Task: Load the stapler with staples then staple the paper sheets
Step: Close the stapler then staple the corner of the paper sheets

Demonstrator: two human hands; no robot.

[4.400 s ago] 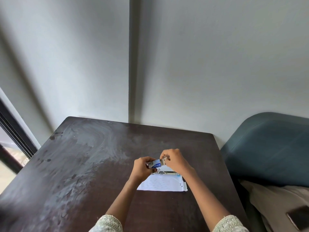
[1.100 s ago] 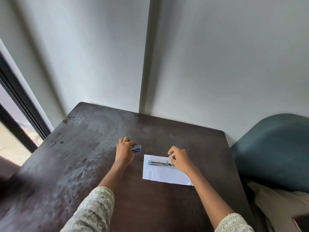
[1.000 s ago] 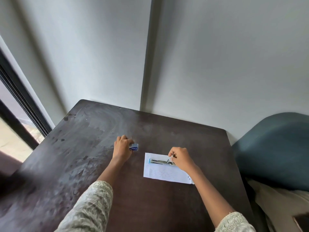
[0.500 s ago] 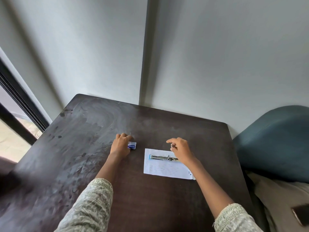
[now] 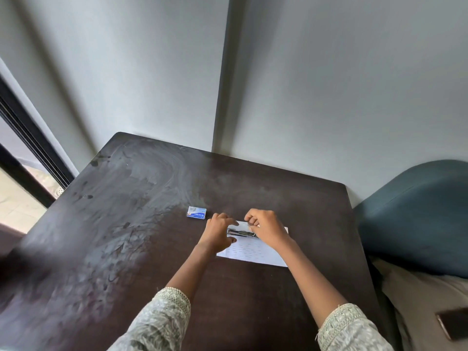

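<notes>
Hidden or unclear first: my left hand [image 5: 218,233] is covering the left end of the stapler [image 5: 240,233], my right hand [image 5: 266,228] is covering its right end, so I can't tell whether staples are sitting in the channel. Only the metal middle is showing. Print on the paper sheets [image 5: 253,250] is too small to read. Phone [image 5: 453,325] at far right is getting cut off by the frame edge.

Left to right: window frame [image 5: 30,148] is running along the far left. Dark bench [image 5: 114,236] is showing dusty wipe smears. Blue staple box [image 5: 196,213] is lying flat on the bench, just left of my left hand, not touching it. Left hand is resting half open, fingers spread at the stapler's left end, gripping nothing I can confirm. Stapler is lying across the top of the sheets. Right hand is curling over the right end, fingertips pinched; whether it's holding staples, can't tell. Blue-grey chair [image 5: 417,211] is standing at right, grey wall [image 5: 329,97] behind.

Versus half a second ago: left hand has let go of the box and moved right to the stapler.
</notes>
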